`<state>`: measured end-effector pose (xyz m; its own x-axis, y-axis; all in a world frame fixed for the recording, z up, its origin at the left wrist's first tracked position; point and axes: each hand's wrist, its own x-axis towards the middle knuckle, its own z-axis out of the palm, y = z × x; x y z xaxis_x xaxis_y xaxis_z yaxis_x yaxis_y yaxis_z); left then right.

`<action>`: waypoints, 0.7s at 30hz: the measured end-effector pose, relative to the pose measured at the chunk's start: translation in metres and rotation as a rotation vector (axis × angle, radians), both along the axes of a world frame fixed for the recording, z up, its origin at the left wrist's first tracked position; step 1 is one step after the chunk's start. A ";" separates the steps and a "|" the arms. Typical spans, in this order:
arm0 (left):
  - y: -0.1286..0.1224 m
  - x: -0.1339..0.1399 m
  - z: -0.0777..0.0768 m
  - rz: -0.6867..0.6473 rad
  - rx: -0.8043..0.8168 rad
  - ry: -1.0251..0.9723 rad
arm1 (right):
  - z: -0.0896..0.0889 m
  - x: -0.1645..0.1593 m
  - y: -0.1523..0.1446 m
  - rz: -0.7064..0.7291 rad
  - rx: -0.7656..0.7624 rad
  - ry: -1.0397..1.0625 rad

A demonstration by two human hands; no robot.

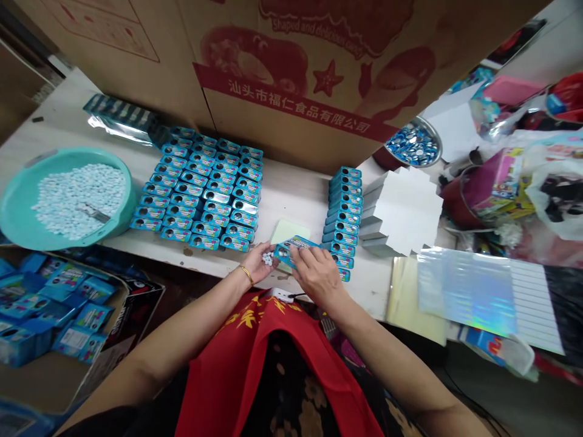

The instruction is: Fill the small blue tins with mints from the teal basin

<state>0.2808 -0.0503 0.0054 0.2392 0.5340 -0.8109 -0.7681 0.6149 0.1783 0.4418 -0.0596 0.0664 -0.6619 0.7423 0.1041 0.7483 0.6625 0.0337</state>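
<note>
In the head view, the left hand (257, 266) is cupped, fingers half curled around small pale-blue pellets (268, 259). The right hand (319, 273) is closed on a small blue rectangular printed container (284, 254), tilted just beside those pellets, at the white table's (291, 194) near edge. Rows of matching blue containers (204, 194) stand left; a round turquoise plastic basin (13, 212) with more pellets sits farther left.

Lg cardbd box (255, 79) at back; shiny sheet (473, 291) on R; white bag (558, 220) beyond.
</note>
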 end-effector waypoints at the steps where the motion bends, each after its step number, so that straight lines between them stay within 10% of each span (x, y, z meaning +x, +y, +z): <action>1: -0.001 0.001 0.001 0.004 -0.006 0.004 | 0.000 0.000 -0.001 0.011 0.005 0.000; 21: 0.006 0.010 -0.011 -0.064 0.015 -0.053 | 0.000 0.000 -0.005 -0.003 -0.019 -0.065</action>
